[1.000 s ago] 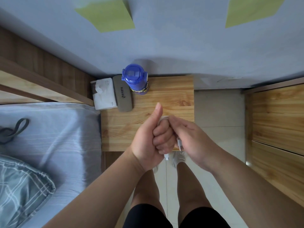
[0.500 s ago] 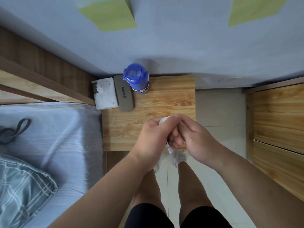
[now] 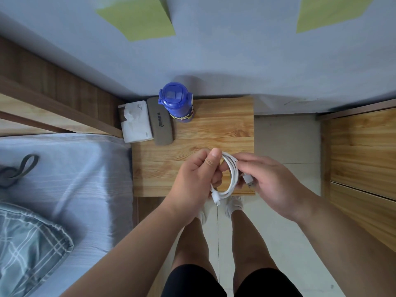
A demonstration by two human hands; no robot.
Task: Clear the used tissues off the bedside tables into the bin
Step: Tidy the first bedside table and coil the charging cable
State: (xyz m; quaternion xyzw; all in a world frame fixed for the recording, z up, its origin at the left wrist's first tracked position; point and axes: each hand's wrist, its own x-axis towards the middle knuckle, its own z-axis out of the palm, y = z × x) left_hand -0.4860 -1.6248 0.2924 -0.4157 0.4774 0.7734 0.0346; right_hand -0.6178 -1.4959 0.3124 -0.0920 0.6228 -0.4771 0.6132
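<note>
White coiled charging cable (image 3: 233,174) hangs between both hands over the wooden bedside table (image 3: 225,129): the left hand (image 3: 192,181) pinches its left side, the right hand (image 3: 272,185) pinches its far-right edge. No used tissue or bin shows; a white tissue pack (image 3: 137,123), grey oblong case (image 3: 161,123) and blue plastic bottle (image 3: 176,101) stand far left. Tissues should be light, soft, crushable, pinchable anywhere. Half a second earlier the hands were clasped together, hiding the coil.

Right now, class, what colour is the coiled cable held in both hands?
White, seen in the head view: the coiled cable.
</note>
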